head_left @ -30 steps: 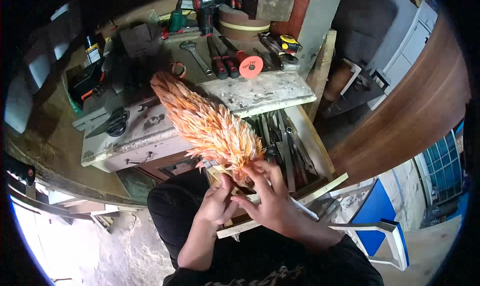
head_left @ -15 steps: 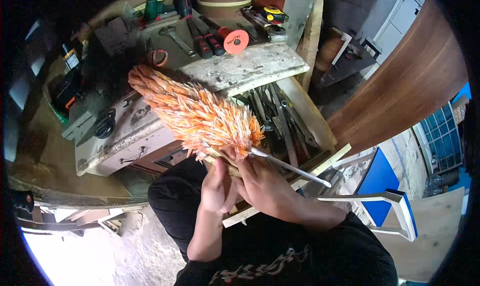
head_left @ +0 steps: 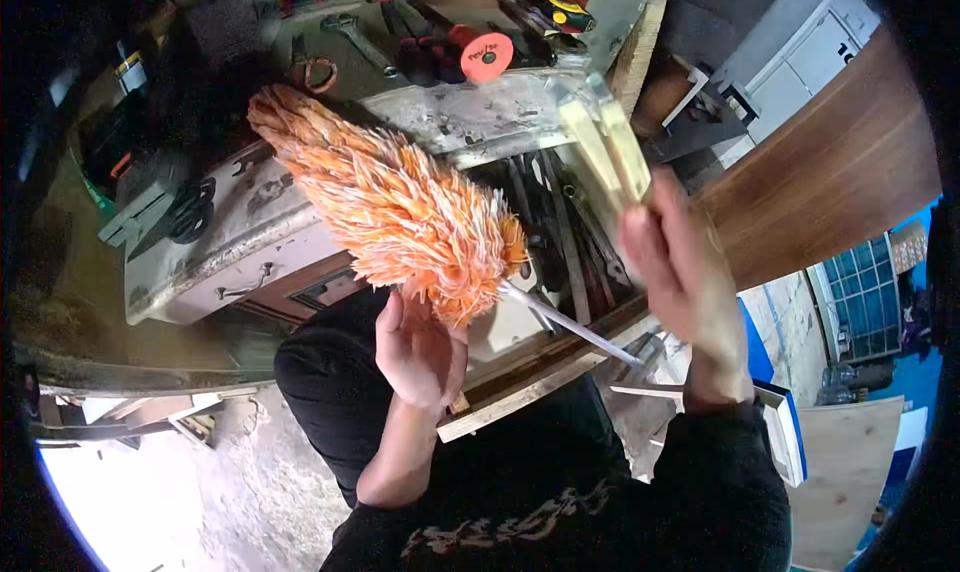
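An orange-and-white fluffy duster (head_left: 400, 207) lies slanted across the drawer front, its thin white handle (head_left: 575, 327) pointing down to the right. My left hand (head_left: 420, 357) is closed at the underside of the duster's head, the fingertips partly buried in the fibres. My right hand (head_left: 675, 267) is raised over the right side of the open drawer, blurred by motion. In its closed fingers are two flat pale-yellow sticks (head_left: 610, 152) side by side, with greyish, smeared tips; their exact kind is unclear. Beneath, the open drawer (head_left: 540, 412) holds several metal tools (head_left: 570, 242).
On the worn cabinet top (head_left: 470, 122) lie an adjustable wrench (head_left: 360, 44), a red disc-shaped spool (head_left: 485, 54) and a yellow-black tape measure (head_left: 568, 15). A curved brown wooden panel (head_left: 830, 162) stands at right. Below it is a blue-topped frame (head_left: 780, 412).
My right hand has left the duster and swung up to the right with the two pale sticks. My left hand stays under the duster's head, which has shifted slightly left.
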`<action>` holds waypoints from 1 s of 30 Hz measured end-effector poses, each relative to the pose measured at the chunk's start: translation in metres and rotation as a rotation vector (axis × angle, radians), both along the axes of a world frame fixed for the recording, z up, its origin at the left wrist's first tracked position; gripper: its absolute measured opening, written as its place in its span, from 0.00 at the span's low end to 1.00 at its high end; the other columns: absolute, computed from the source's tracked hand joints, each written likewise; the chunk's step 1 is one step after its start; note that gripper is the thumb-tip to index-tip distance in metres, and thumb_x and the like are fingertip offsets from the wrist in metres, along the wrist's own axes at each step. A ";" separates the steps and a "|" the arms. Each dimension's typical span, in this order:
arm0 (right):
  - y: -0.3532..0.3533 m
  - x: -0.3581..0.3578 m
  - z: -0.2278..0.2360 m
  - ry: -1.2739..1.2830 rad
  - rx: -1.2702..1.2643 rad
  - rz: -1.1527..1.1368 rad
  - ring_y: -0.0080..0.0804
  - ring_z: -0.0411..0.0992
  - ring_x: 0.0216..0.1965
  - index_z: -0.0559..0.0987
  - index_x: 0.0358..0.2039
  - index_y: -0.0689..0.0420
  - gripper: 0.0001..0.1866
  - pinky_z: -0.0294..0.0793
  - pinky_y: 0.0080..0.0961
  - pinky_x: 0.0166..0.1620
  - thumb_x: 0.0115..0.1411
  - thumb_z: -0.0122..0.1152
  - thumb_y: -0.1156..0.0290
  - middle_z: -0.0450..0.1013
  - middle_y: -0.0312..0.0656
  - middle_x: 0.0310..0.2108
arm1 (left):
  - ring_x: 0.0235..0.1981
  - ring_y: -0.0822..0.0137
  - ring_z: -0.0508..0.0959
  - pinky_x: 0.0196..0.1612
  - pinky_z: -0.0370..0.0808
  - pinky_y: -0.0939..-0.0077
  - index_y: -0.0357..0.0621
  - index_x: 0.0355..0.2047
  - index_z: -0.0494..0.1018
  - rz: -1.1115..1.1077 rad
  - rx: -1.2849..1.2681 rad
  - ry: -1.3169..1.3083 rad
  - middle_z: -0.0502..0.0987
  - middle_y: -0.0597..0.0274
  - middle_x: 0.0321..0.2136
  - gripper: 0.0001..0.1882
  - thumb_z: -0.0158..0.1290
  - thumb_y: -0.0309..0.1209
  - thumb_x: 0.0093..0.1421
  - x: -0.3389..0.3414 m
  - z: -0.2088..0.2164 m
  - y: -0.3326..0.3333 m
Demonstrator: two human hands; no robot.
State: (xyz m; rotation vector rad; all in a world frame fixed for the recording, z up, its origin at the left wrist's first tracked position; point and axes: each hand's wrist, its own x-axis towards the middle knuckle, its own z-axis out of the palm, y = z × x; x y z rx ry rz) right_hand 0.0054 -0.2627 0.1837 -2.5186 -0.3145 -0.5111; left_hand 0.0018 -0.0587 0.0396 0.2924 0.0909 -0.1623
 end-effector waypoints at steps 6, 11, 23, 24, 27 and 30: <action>-0.062 0.185 -0.040 -0.152 -0.356 0.003 0.56 0.71 0.40 0.70 0.43 0.65 0.16 0.69 0.41 0.45 0.66 0.45 0.64 0.71 0.61 0.35 | 0.53 0.60 0.71 0.52 0.71 0.67 0.40 0.52 0.68 0.055 0.029 -0.054 0.72 0.57 0.51 0.24 0.40 0.44 0.64 0.003 0.000 -0.004; -0.040 0.288 -0.063 0.000 -0.607 -0.144 0.53 0.73 0.44 0.77 0.33 0.67 0.12 0.72 0.42 0.45 0.53 0.49 0.73 0.73 0.60 0.38 | 0.52 0.60 0.72 0.50 0.73 0.69 0.42 0.52 0.69 0.048 0.048 -0.052 0.73 0.58 0.50 0.22 0.41 0.41 0.63 0.001 -0.001 -0.005; -0.010 0.322 -0.067 -0.281 -0.633 -0.195 0.47 0.76 0.40 0.80 0.34 0.62 0.13 0.75 0.40 0.44 0.57 0.49 0.71 0.77 0.50 0.36 | 0.54 0.62 0.69 0.53 0.68 0.70 0.41 0.57 0.63 -0.033 0.117 -0.079 0.70 0.60 0.53 0.24 0.44 0.38 0.62 0.000 -0.004 0.001; -0.011 0.322 -0.070 -0.481 -0.579 -0.151 0.47 0.76 0.38 0.80 0.31 0.63 0.12 0.76 0.40 0.42 0.56 0.50 0.69 0.76 0.51 0.34 | 0.54 0.62 0.69 0.54 0.67 0.68 0.41 0.56 0.64 0.001 0.101 -0.075 0.70 0.60 0.53 0.24 0.44 0.38 0.61 0.000 -0.005 0.001; -0.047 0.313 -0.072 -0.400 -0.799 -0.219 0.42 0.76 0.37 0.82 0.30 0.56 0.09 0.76 0.36 0.40 0.53 0.57 0.67 0.78 0.44 0.32 | 0.56 0.62 0.67 0.59 0.63 0.65 0.41 0.56 0.64 -0.037 0.074 -0.059 0.69 0.60 0.54 0.24 0.45 0.36 0.61 0.002 -0.006 -0.004; -0.045 0.255 -0.062 -0.303 -0.204 -0.053 0.47 0.75 0.32 0.78 0.37 0.59 0.12 0.73 0.41 0.36 0.60 0.55 0.64 0.75 0.54 0.29 | 0.58 0.61 0.66 0.61 0.61 0.64 0.41 0.56 0.64 -0.008 0.070 -0.037 0.69 0.60 0.55 0.24 0.45 0.36 0.61 -0.001 -0.008 0.003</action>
